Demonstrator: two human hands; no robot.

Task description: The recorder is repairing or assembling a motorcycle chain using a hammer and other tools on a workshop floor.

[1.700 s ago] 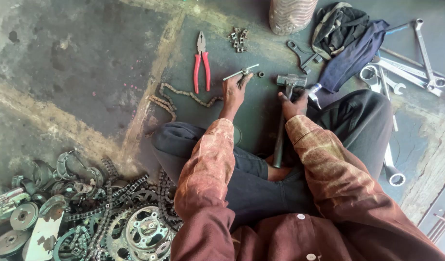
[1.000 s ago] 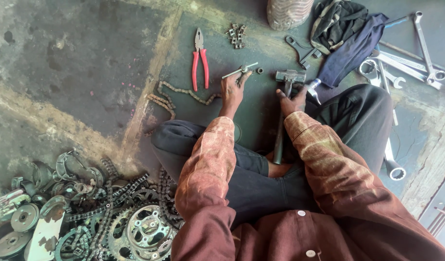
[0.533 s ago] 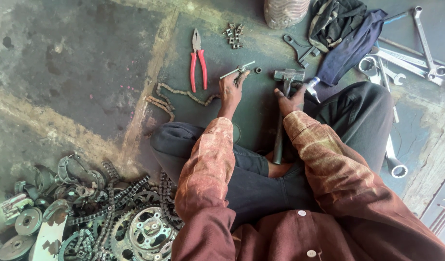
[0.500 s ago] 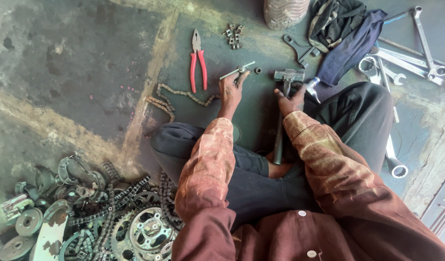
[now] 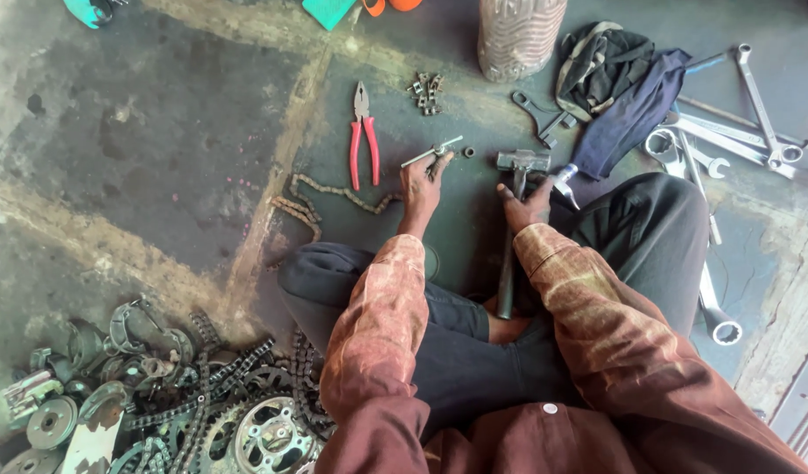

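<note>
I sit cross-legged on a grimy floor. My left hand [image 5: 420, 184] pinches a thin metal rod [image 5: 426, 154] that lies against the ground, close to a small nut [image 5: 468, 152]. My right hand [image 5: 529, 208] grips the handle of a hammer [image 5: 520, 161], whose steel head rests on the floor and whose long handle runs back toward my lap. A rusty chain [image 5: 329, 195] curls on the floor left of my left hand.
Red-handled pliers [image 5: 363, 136] and several loose chain links [image 5: 424, 92] lie ahead. Spanners [image 5: 755, 123] and dark rags [image 5: 628, 96] are spread at the right. A pile of sprockets and chains [image 5: 158, 395] fills the lower left. A woven container [image 5: 518, 35] stands at the top.
The view has tilted so things sit a little lower and farther off. My hands stay in nearly the same place, the left on the rod and the right on the hammer.
</note>
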